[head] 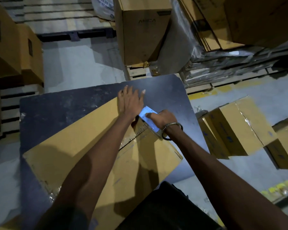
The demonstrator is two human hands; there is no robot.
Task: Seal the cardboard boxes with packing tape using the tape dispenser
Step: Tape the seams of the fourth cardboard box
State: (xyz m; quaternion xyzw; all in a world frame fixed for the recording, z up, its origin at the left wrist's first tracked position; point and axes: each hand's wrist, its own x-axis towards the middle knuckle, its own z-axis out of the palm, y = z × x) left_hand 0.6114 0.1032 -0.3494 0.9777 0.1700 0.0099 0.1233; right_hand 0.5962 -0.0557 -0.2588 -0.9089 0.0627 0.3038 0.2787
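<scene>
A large brown cardboard box (83,140) lies on a dark table (60,105), turned at an angle. My left hand (130,100) rests flat on the box's far corner, fingers spread over the edge. My right hand (163,117) grips a tape dispenser (147,114) with a pale blue body, pressed against the box's far end. Clear tape (133,138) runs along the centre seam behind the dispenser. A metal bangle sits on my right wrist.
Two taped boxes (239,127) lie on the floor to the right of the table. A tall stack of boxes (140,34) stands on a pallet beyond the table, and more boxes (12,52) stand at the left. Flattened cartons in plastic wrap (223,52) lie at the upper right.
</scene>
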